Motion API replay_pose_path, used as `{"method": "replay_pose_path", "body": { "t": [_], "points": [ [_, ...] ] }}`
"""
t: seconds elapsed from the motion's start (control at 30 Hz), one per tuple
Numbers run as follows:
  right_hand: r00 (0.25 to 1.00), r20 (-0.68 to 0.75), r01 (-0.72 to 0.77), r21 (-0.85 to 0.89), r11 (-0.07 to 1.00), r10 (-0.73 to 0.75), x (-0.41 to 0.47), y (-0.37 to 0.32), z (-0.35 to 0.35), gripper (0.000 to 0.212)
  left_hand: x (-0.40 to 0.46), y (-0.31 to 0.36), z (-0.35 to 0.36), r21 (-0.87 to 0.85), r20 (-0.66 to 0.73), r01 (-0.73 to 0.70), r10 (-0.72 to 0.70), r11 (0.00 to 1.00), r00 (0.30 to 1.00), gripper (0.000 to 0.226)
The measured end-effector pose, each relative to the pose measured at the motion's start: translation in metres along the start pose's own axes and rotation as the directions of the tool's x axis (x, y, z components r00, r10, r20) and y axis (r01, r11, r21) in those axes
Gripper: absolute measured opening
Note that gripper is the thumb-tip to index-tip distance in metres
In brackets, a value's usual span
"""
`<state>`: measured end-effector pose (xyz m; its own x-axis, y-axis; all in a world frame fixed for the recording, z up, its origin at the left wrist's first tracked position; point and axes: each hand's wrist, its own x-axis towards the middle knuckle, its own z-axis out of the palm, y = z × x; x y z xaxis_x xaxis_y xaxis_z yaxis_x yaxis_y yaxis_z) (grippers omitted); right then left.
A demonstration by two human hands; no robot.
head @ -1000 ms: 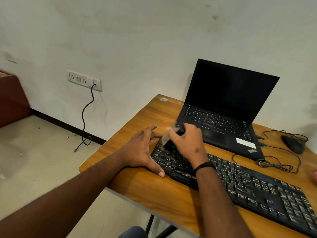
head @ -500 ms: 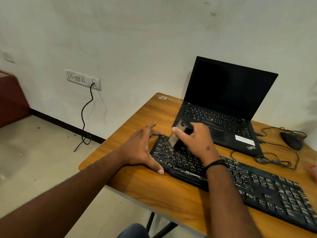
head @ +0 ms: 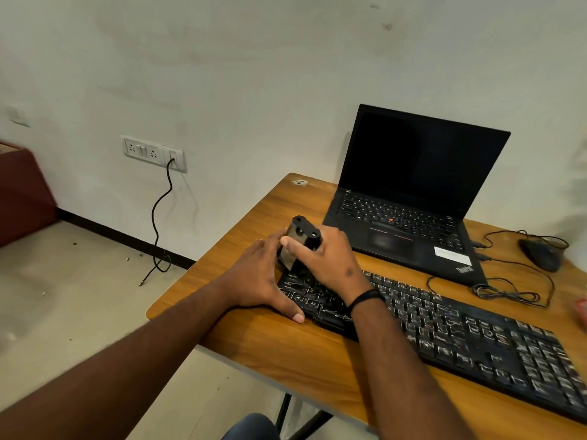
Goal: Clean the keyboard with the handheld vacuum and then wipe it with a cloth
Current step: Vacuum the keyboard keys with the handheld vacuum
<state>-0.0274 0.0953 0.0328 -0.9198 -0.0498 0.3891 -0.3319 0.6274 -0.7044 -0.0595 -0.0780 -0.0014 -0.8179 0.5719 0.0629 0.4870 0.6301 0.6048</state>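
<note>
Wooden table (head: 317, 360) stands against a plain white wall (head: 254, 74), its left edge over a pale floor (head: 63, 296). On that wall, a switch-and-socket plate (head: 154, 153) with a black cable (head: 160, 214) hanging down to the floor.

Keyboard (head: 460, 331): black, full-size, pale worn legends on the keys, lying diagonally across the table from centre toward the lower right. Image is motion-blurred toward its right end.

Handheld vacuum (head: 298, 242): small, boxy, black body with a lighter grey side panel; flat top face shows two round holes. It stands roughly upright, tilted slightly, over the far left corner of the keyboard. Its lower end is hidden by the hands, so contact with the keys cannot be confirmed.

Right hand (head: 330, 262): fingers curled round the vacuum body from the right, thumb across its near face; a dark band on the wrist.

Left hand (head: 260, 281): laid flat at the keyboard's left end, fingers fairly straight, fingertips against the vacuum's left side, thumb stretched along the keyboard's front edge on the table. Holds nothing.

Behind the keyboard: open black laptop (head: 413, 198), screen dark. To its right, a black mouse (head: 540, 254) with its lead coiled loosely on the table
</note>
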Motion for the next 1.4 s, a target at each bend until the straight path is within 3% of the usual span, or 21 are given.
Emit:
{"method": "replay_pose_path", "body": {
  "t": [0.2, 0.33, 0.5, 0.6, 0.7, 0.87, 1.07, 1.17, 1.27, 1.4],
  "points": [
    [0.985, 0.066, -0.156, -0.024, 0.987, 0.157, -0.011, 0.031, -0.061, 0.038, -0.005, 0.009, -0.003, -0.029, 0.024, -0.014, 0.014, 0.999, 1.0, 0.155],
    [0.99, -0.04, -0.136, -0.003, 0.991, 0.136, -0.017, 0.028, -0.057, 0.04, -0.005, 0.01, -0.003, -0.028, 0.014, -0.022, 0.022, 0.999, 1.0, 0.152],
    [0.999, 0.016, -0.05, -0.106, 0.993, 0.052, -0.002, 0.005, -0.015, 0.042, -0.003, 0.008, -0.002, -0.019, 0.037, -0.007, 0.008, 1.0, 0.999, 0.158],
    [0.999, 0.009, -0.04, -0.049, 0.998, 0.041, 0.0, 0.005, -0.004, 0.042, -0.001, 0.004, -0.001, -0.014, 0.03, -0.002, 0.003, 1.0, 1.0, 0.161],
    [0.997, -0.046, -0.068, 0.013, 0.998, 0.069, -0.007, 0.011, -0.016, 0.041, -0.004, 0.007, -0.002, -0.014, 0.039, -0.003, 0.003, 1.0, 0.999, 0.161],
    [0.964, -0.231, -0.151, -0.055, 0.987, 0.135, -0.017, 0.022, -0.043, 0.042, -0.008, 0.008, 0.001, -0.07, 0.022, -0.008, 0.01, 0.998, 1.0, 0.168],
    [0.989, -0.109, -0.093, 0.07, 0.993, 0.101, -0.013, 0.008, -0.016, 0.03, -0.007, 0.018, 0.002, 0.016, 0.036, -0.019, 0.019, 1.0, 0.999, 0.162],
    [0.977, -0.16, -0.11, 0.178, 0.978, 0.139, -0.012, 0.009, -0.027, 0.028, -0.006, 0.013, 0.003, 0.011, 0.031, -0.027, 0.027, 1.0, 0.999, 0.165],
    [0.952, -0.264, -0.131, 0.112, 0.985, 0.156, -0.017, 0.022, -0.047, 0.035, -0.005, 0.013, 0.004, -0.004, 0.017, -0.021, 0.021, 1.0, 1.0, 0.163],
    [0.981, -0.119, -0.15, 0.035, 0.988, 0.153, -0.021, 0.013, -0.032, 0.038, -0.006, 0.016, 0.003, 0.006, 0.003, -0.024, 0.024, 1.0, 1.0, 0.16]
  ]
}}
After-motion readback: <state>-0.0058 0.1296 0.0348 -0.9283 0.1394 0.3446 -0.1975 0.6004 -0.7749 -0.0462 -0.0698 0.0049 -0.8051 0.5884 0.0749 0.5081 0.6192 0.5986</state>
